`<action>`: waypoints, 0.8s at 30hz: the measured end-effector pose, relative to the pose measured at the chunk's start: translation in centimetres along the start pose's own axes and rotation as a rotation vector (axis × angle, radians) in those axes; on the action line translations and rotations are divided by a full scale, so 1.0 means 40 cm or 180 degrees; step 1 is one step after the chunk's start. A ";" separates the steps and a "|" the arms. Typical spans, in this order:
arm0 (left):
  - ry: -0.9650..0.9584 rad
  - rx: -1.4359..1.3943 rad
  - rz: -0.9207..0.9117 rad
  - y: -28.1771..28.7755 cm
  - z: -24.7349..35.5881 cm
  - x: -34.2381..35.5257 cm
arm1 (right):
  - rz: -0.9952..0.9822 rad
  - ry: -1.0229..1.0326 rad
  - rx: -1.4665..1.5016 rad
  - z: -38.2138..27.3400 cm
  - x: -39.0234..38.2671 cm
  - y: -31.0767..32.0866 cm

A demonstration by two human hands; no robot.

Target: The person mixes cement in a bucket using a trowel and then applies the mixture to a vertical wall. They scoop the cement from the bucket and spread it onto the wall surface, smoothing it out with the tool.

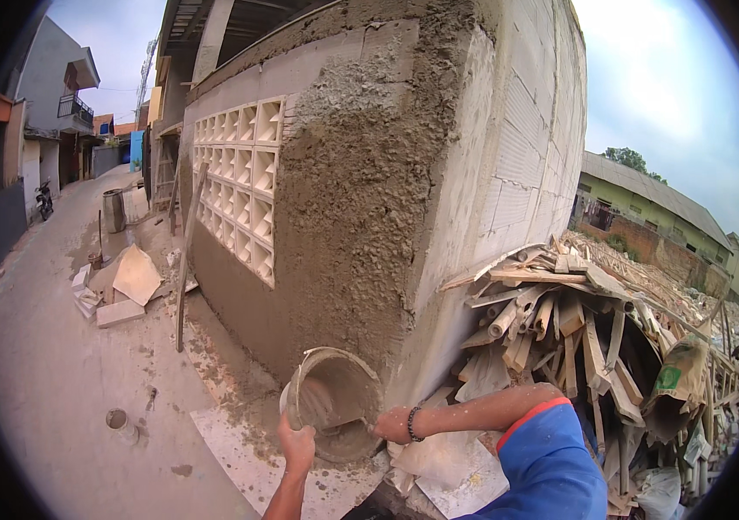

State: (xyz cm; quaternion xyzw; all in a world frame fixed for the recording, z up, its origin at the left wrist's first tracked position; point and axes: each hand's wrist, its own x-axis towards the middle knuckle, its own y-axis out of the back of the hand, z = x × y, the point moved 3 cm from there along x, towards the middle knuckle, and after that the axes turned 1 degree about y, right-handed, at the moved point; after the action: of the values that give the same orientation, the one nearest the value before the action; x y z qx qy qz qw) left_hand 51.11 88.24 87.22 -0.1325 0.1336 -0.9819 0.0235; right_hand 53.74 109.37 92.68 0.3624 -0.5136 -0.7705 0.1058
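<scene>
The grey round bucket, smeared with mortar (335, 394), is at six o'clock of the view, at the foot of the wall; it is tilted, with its mouth turned toward the person, and grey wet material lies in its lower part. The left hand (298, 442) is at seven o'clock of the bucket, and its fingers are clamped on the rim; the right hand (391, 425), with a dark beaded bracelet (414, 425) on the wrist, is at four o'clock, close beside the rim; its fingers are curled together, but I cannot tell on what they close, as a thin edge inside the bucket is too small to name.

From the bucket, at twelve o'clock, rises the rough brown-grey wet plaster (356, 199); at eleven o'clock is the cream panel of square ventilation blocks (239, 186); between two and three o'clock lies the heaped pile of pale wooden boards (560, 325); at eight o'clock is the flat whitish board, spotted with mortar (244, 459); at nine o'clock, well apart, stands the small grey cylindrical container (123, 426); between ten and eleven o'clock, a long narrow wooden plank (186, 260) leans slightly.
</scene>
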 end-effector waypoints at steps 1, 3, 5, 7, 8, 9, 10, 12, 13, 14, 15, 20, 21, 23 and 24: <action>-0.0003 0.0079 -0.0028 0.008 -0.014 0.004 | 0.0065 0.0008 0.0101 0.001 -0.008 0.021; 0.0024 0.0241 -0.0099 0.019 -0.036 0.003 | 0.0648 -0.0095 0.0210 0.012 -0.008 0.053; 0.0132 0.0243 -0.0143 0.002 -0.024 0.002 | 0.1205 -0.0279 0.0166 0.033 -0.002 0.055; 0.0233 0.0243 -0.0259 -0.008 -0.013 0.003 | 0.1313 -0.0358 0.0072 0.030 0.012 0.035; 0.0279 0.0221 -0.0368 -0.012 -0.021 0.009 | 0.1117 -0.0299 0.0086 0.007 -0.003 0.011; 0.0294 0.0247 -0.0407 0.003 -0.020 0.015 | 0.0971 -0.0159 0.0091 -0.022 -0.010 0.000; 0.0256 0.0200 -0.0391 0.015 -0.018 0.018 | 0.0823 -0.0023 0.0094 -0.044 -0.014 -0.016; 0.0218 0.0124 -0.0378 0.037 -0.021 0.013 | 0.0375 0.0136 0.0151 -0.056 -0.011 -0.043; 0.0232 0.0128 -0.0296 0.045 -0.024 0.010 | 0.0153 0.0231 0.0165 -0.050 -0.008 -0.045; 0.0260 0.0146 -0.0211 0.054 -0.030 0.002 | 0.0329 0.0156 0.0206 -0.038 -0.014 -0.015; 0.0297 0.0148 -0.0125 0.060 -0.032 -0.008 | 0.0481 0.0071 0.0244 -0.022 -0.025 0.026; 0.0081 0.0387 -0.0250 0.025 -0.014 -0.010 | 0.1033 -0.0504 -0.0060 -0.005 0.002 0.037; -0.0075 0.0440 -0.0217 0.024 -0.004 -0.009 | 0.1040 -0.0373 -0.0020 -0.027 0.001 0.012; -0.0162 0.0502 -0.0139 0.027 -0.009 -0.003 | 0.0688 -0.0163 0.0144 -0.046 -0.003 -0.021; -0.0100 0.0467 -0.0156 0.033 -0.007 -0.006 | 0.0348 -0.0069 0.0258 -0.048 -0.011 -0.013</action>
State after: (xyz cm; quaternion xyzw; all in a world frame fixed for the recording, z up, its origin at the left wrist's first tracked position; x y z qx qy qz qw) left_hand 51.28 87.07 86.53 -0.1490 0.0576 -0.9871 0.0111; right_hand 55.42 108.47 92.03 0.3295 -0.5645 -0.7460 0.1274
